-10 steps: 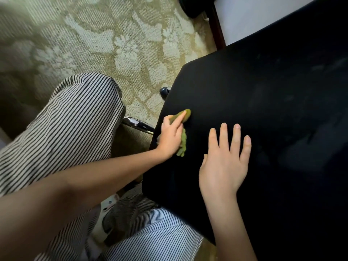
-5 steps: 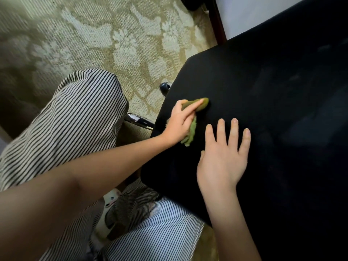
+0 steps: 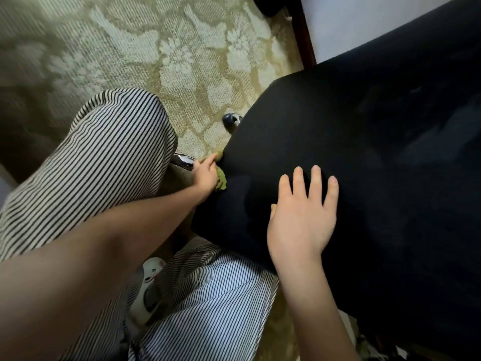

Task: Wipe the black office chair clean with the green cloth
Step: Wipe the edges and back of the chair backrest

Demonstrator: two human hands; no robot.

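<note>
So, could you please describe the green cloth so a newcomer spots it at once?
Start at the black chair seat on the right. At its left edge, the left hand grips a small crumpled cloth. Its moss green stands out against black seat and bare skin.

You get dim, soft light; the carpet (image 3: 78,48) blurs toward the upper left (edges bend too), and the black office chair (image 3: 390,178) loses detail.

Home room: floral-patterned carpet (image 3: 182,56)
</note>
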